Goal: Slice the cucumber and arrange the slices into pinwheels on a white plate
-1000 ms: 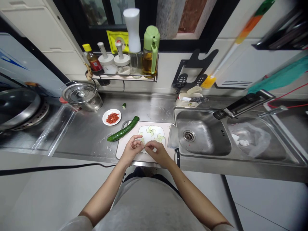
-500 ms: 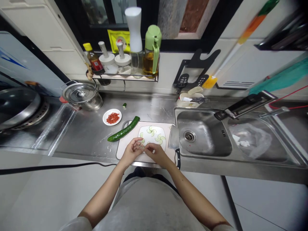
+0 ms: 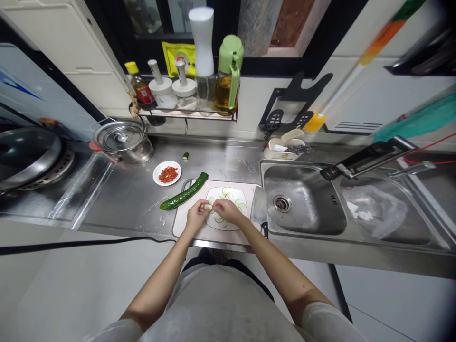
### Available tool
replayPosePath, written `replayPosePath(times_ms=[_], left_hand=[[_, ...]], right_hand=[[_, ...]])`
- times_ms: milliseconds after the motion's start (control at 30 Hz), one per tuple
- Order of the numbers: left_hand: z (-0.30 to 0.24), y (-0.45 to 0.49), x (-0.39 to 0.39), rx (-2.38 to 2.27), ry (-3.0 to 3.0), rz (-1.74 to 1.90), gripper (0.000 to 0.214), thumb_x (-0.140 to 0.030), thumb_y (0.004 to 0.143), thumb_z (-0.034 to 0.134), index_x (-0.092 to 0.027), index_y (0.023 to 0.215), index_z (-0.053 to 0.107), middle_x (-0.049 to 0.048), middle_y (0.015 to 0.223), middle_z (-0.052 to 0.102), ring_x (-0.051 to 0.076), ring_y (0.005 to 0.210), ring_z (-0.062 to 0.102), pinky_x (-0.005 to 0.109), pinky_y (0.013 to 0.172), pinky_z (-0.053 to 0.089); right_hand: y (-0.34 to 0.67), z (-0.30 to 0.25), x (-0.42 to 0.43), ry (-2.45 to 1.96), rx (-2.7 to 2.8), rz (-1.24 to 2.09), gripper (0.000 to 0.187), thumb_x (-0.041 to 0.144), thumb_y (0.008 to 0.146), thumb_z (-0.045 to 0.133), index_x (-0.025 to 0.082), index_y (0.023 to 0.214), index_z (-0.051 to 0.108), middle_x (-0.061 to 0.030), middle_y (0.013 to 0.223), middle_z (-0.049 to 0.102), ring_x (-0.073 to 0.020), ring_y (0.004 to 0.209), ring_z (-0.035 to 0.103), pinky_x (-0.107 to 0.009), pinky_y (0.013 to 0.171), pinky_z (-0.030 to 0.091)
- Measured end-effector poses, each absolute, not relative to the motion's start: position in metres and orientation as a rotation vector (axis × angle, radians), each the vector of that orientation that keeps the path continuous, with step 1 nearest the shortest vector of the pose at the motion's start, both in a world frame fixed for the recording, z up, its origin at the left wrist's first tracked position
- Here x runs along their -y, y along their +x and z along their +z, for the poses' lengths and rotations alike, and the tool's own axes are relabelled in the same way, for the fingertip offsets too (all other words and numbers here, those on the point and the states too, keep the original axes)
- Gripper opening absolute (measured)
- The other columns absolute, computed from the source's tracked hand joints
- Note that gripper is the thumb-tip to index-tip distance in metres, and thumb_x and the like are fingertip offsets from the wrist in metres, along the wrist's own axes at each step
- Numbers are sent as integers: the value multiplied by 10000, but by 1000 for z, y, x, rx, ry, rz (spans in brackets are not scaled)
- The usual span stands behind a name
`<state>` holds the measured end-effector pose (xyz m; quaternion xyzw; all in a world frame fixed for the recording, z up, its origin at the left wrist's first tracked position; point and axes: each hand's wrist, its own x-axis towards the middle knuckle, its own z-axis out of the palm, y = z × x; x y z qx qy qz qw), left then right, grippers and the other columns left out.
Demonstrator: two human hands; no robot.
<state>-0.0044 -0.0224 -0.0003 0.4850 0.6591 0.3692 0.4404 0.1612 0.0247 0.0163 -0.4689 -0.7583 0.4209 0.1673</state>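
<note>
Both my hands are over the left part of a white square plate (image 3: 233,226), which lies on a pale cutting board (image 3: 181,221). My left hand (image 3: 197,217) has its fingers curled around pale, thin cucumber slices (image 3: 209,207), small and partly hidden. The fingertips of my right hand (image 3: 228,212) are pinched together at the same slices, close to my left fingers. Fans of cucumber slices (image 3: 220,221) are laid out on the plate. A long green cucumber (image 3: 184,194) rests across the board's upper left corner. Along the right side of the board lies a knife (image 3: 259,203) with a black handle.
A small plate of chopped red pieces (image 3: 167,174) and a cucumber end (image 3: 185,156) are on the steel counter. A lidded pot (image 3: 124,142) stands at the left, a sink (image 3: 302,204) at the right. Above hangs a rack (image 3: 192,114) with bottles and jars.
Both hands have moved up and over the plate's left part, uncovering a slice fan near its lower edge. My right fingertips are now up by the left-hand slices. The view has shifted slightly.
</note>
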Motion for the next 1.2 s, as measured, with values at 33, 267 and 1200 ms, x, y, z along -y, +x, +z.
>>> replayPosePath(times_ms=[33, 267, 1200], left_hand=[[-2, -4, 20, -1683, 1229, 889, 277, -271, 740, 610, -186, 1002, 635, -35, 681, 538, 93, 605, 493, 212, 631, 407], [-4, 0, 9, -1878, 1394, 668, 241, -239, 790, 552, -223, 1009, 651, -23, 658, 593, 132, 636, 543, 240, 653, 397], [-5, 0, 4, -2045, 1596, 459, 259, -290, 770, 645, -283, 1028, 619, 4, 975, 576, 150, 830, 574, 259, 700, 407]], right_hand=[[159, 14, -29, -1334, 2191, 1175, 119, 145, 809, 525, 173, 772, 634, 7, 695, 609, -114, 647, 508, -217, 611, 345], [151, 4, -48, -1390, 2391, 1049, 116, 128, 810, 532, 166, 766, 633, -30, 753, 620, -141, 721, 518, -233, 657, 343], [142, 3, -52, -1576, 2628, 810, 186, 193, 891, 453, 159, 862, 634, -70, 917, 610, -168, 838, 500, -236, 654, 311]])
